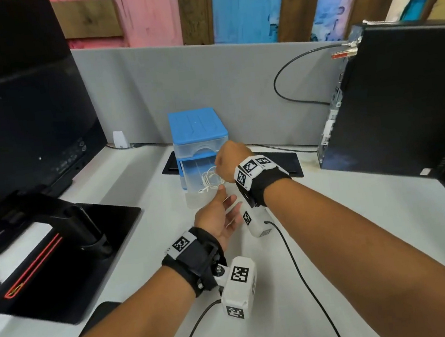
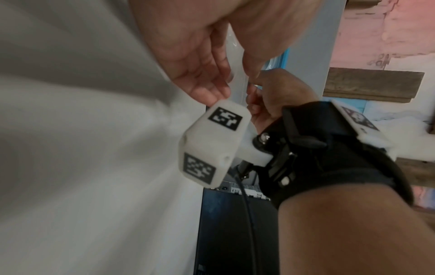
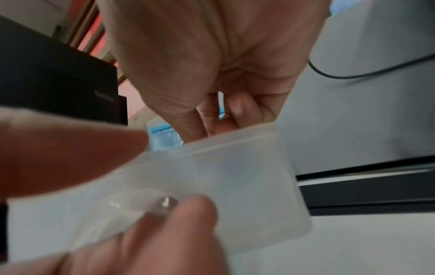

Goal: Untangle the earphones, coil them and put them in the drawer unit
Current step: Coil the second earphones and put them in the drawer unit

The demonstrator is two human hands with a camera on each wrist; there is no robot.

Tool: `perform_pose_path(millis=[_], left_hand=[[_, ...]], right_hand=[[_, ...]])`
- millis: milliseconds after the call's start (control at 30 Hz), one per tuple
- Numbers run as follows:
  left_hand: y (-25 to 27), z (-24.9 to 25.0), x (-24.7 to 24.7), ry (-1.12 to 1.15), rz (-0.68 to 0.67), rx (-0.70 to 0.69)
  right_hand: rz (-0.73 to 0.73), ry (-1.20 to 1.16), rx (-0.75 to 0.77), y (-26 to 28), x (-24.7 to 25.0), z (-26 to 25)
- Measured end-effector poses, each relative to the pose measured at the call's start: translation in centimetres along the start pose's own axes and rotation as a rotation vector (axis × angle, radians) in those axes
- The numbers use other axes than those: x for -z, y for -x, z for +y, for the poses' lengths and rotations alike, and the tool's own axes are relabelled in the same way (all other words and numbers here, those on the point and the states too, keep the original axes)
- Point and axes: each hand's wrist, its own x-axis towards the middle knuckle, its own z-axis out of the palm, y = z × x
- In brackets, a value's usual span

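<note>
Head view: your right hand point(image 1: 230, 158) hangs over the pulled-out lower drawer point(image 1: 199, 182) of the blue-topped drawer unit point(image 1: 197, 132), which stands near the desk's point(image 1: 362, 221) back edge, against the grey partition point(image 1: 205, 81). Fingers curl down into the drawer; the white earphones point(image 1: 211, 179) lie coiled inside it, right under those fingertips. Whether you're pinching the cable or just touching it, I cannot tell from here. Your left hand point(image 1: 219, 216) sits just in front of the drawer, palm turned inward, fingers straight and relaxed, thumb tip near the drawer's front wall, gripping nothing. Monitor point(image 1: 18, 109) on its black stand fills the desk's left side; the computer tower point(image 1: 403, 95) stands at the right back corner, black cable looping off it.

Left wrist view: left hand point(image 2: 195, 55) spread loosely, palm up toward the camera, empty. Right hand point(image 2: 273, 96) beyond it, fingers bent, with the wrist camera block point(image 2: 212, 141) and black strap in front. Blurry; earphones not visible here.

Right wrist view: right hand point(image 3: 212, 65) from below, fingers point(image 3: 242, 106) curled down behind the translucent drawer point(image 3: 212, 176) rim. Left-hand fingers point(image 3: 70, 148) loom at the lower left, close to the drawer's front wall, probably touching it, but the blur makes that unsure. A faint pale loop shows through the plastic.
</note>
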Motion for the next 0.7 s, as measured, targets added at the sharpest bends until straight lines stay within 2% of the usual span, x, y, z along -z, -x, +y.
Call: perform_pose_path(millis=[200,467,600,700], left_hand=[[-0.2,1.2,-0.1,0.035,0.016,-0.039],[-1.6,2.3,-1.4,0.069,0.025,-0.013],[-1.9,2.2,-2.4,0.145,0.017,-0.045],[-2.1,2.1,-2.6,0.135,0.025,-0.048]], right_hand=[[0.09,-0.118,0.04,0.6,3.4,2.1],[0.157,-0.129,-0.002,5.0,11.9,10.9],[0.155,-0.129,-0.012,5.8,12.7,13.4],[0.135,-0.118,0.054,5.7,11.5,12.3]])
